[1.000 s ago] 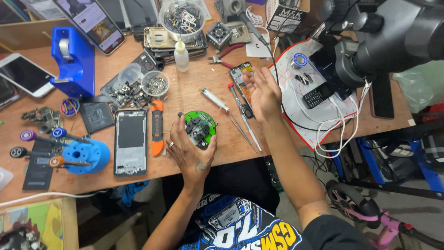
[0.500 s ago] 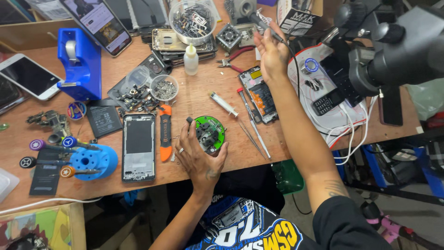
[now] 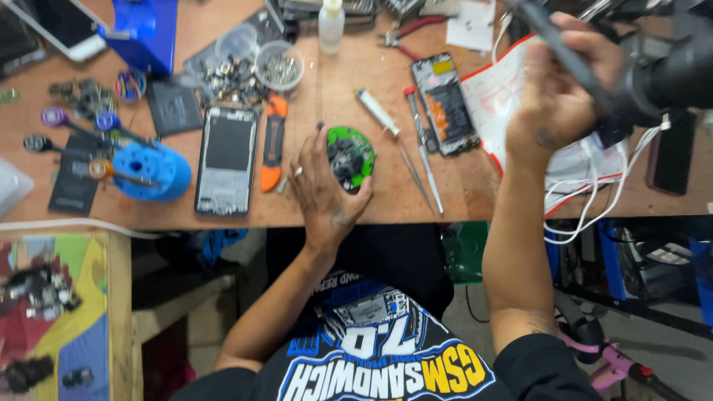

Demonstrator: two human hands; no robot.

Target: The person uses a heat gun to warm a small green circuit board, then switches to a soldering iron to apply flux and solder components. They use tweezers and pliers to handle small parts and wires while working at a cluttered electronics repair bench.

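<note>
My left hand (image 3: 321, 191) rests on the wooden bench (image 3: 475, 189) and grips a round green circuit board (image 3: 350, 156) from its left side. My right hand (image 3: 558, 89) is raised at the upper right, closed around a dark slim tool handle (image 3: 551, 38) that runs up and left out of the fist. Below that hand lies a white mat with a red border (image 3: 505, 96). An opened phone board (image 3: 444, 104) lies between the two hands.
A phone frame (image 3: 227, 160), an orange knife (image 3: 273, 141), a blue round tool stand (image 3: 151, 171), screwdrivers (image 3: 422, 141), tweezers, small cups of screws (image 3: 279, 67), a bottle (image 3: 331, 26), a blue box (image 3: 141, 30) and white cables (image 3: 587, 200) crowd the bench. A dark microscope body (image 3: 668, 67) is at the right.
My right hand came back from the far edge of the bench with a dark tool in its fist and rose towards the right. My left hand stayed on the green board.
</note>
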